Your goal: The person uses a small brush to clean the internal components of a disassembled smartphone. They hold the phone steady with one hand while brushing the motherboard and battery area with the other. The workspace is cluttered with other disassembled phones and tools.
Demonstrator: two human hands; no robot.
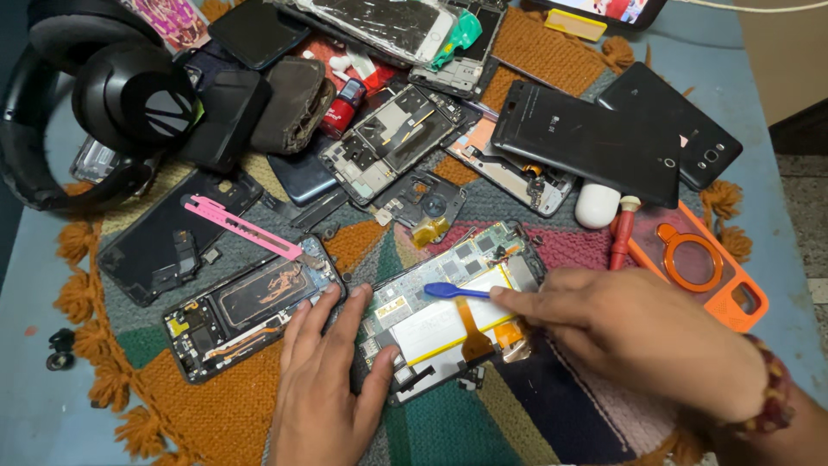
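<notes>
The right hand (638,332) pinched a small blue plastic pry tool (455,291) between thumb and fingertips, its flat spoon-shaped tip pointing toward the left of the frame and resting on the opened smartphone with its back cover removed (448,315). The tool's long axis ran nearly level across the picture, crossing the phone's white rectangular battery near its upper edge. That phone lay in the lower centre of the frame, tilted with its long axis rising from lower left to upper right, just left of the right hand's fingertips. The left hand (323,388) lay flat and open, holding nothing, fingers spread over the phone's lower left corner and pressing it onto the woven multicoloured mat (483,423); it was the nearer hand to the phone's body. An orange ribbon cable crossed the smooth battery. Beside the left hand sat a second stripped phone frame with a dark panel (250,311), and above it a pink plastic utility knife (241,226).
</notes>
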